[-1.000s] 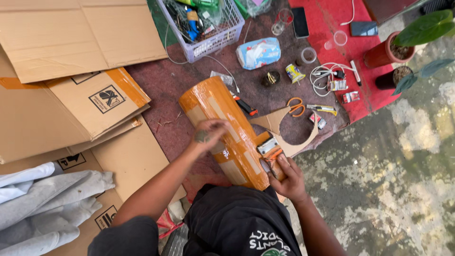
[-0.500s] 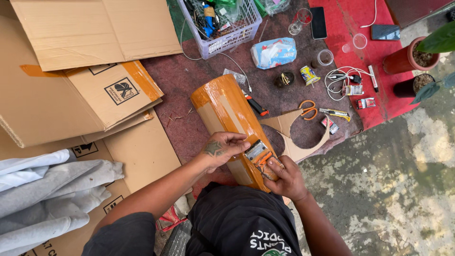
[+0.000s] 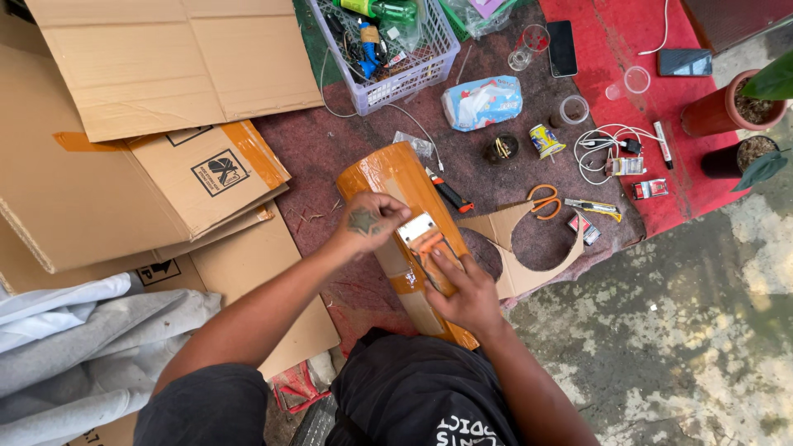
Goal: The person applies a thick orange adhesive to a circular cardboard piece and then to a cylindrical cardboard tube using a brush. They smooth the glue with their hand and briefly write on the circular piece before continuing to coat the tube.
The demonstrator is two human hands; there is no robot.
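Observation:
A cardboard tube (image 3: 395,183) wrapped in brown packing tape lies lengthwise in front of me on the maroon mat (image 3: 330,149). My left hand (image 3: 370,223) rests on top of the tube near its middle, fingers curled over it. My right hand (image 3: 467,289) grips a tape dispenser (image 3: 423,235) with a metal plate and orange body, pressed against the tube's right side beside my left hand. A strip of tape runs down the tube toward my lap.
Flattened cardboard boxes (image 3: 157,107) lie at the left, grey cloth (image 3: 74,339) at the lower left. A lilac basket (image 3: 388,49) of tools stands behind. Orange scissors (image 3: 543,198), a cutter (image 3: 450,196), a cardboard offcut with a round hole (image 3: 537,248), cables, phones and plant pots lie right.
The dispenser and my right hand have moved up along the tube toward its middle. My left hand has shifted with it, staying on top. The view has drifted slightly.

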